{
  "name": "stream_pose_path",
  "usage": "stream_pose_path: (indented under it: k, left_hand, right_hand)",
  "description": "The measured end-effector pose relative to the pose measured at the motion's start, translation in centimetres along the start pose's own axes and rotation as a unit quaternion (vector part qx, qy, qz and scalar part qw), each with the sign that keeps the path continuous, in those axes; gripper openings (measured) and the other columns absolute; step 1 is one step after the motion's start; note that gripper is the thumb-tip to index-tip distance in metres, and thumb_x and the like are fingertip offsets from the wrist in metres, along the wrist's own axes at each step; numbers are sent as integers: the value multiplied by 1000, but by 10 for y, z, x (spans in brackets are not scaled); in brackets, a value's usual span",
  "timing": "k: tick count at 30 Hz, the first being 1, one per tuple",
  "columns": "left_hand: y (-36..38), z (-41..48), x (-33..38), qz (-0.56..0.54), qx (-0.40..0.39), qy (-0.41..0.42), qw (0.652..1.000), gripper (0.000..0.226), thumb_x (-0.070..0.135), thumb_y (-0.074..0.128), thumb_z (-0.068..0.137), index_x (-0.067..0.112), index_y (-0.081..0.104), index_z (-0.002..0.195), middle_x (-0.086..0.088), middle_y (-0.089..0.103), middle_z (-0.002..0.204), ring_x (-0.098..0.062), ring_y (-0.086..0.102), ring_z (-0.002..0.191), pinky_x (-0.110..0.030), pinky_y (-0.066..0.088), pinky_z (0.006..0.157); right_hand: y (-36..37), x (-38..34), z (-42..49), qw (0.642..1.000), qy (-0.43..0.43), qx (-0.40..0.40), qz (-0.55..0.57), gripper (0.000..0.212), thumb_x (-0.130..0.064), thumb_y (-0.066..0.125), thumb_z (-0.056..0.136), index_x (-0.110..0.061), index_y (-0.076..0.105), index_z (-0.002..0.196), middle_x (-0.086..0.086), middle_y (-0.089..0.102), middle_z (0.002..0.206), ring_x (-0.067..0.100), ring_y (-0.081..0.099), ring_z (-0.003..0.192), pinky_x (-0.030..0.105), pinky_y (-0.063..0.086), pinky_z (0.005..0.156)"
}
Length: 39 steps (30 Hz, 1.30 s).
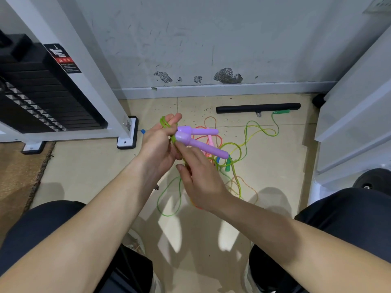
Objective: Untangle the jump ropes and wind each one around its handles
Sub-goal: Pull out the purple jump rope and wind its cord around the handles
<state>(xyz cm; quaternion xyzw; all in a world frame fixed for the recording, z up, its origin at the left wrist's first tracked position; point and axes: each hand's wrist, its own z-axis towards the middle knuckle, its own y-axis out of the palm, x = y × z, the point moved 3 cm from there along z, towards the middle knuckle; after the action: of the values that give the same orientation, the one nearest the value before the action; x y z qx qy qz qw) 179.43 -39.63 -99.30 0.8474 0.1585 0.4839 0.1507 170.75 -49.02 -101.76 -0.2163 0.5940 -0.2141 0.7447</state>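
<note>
Two smooth purple plastic handles (203, 145) w/ green cord (163, 122) in grip of L hand (157, 149); R hand (201, 182) hold unclear.

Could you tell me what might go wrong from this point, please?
1. The green rope trailing down toward the floor may snag the tangled ropes there while being wound.
2. The purple handles splay apart in the left grip; windings could slip loose.
</note>
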Motion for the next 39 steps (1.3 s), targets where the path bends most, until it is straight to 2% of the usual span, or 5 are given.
stream_pose_path:
  k: [6,11,14,25,39]
  left_hand:
    - [0,-2,7,-58,1,-17,998,29,-2,39,104,7,50,130,6,69,117,-20,75,82,-39,62,68]
    - [-9,1,16,-87,-34,-71,993,34,-1,38,103,6,48,135,0,65,132,-32,65,118,-53,44,107]
    - [-12,-8,23,-87,-82,-105,987,37,0,40,101,5,49,137,1,68,128,-33,65,118,-52,56,90]
    - [-32,-23,29,319,-266,19,909,34,-3,58,89,8,60,120,2,72,100,-24,65,110,-54,44,103]
    - [-2,-28,-11,446,-63,280,848,40,-7,43,93,17,56,121,11,68,110,-1,62,104,-24,51,84]
  right_hand:
    - [-1,6,-6,998,55,16,22,34,-31,46,98,-21,53,130,-15,57,88,18,57,82,43,47,75]
    - [-7,27,-6,995,43,-25,84,21,-28,48,103,-22,60,118,-11,48,66,7,43,62,35,38,63]
    - [-13,43,-1,978,120,-91,142,16,-30,54,98,-25,69,93,-10,53,67,5,43,62,30,36,62]
    - [-65,58,15,895,248,-210,307,48,-30,52,103,16,66,103,10,51,76,16,31,62,23,27,55]
    - [-44,35,15,974,227,-23,-11,34,-46,74,78,-23,50,87,-1,70,76,21,61,74,44,52,71]
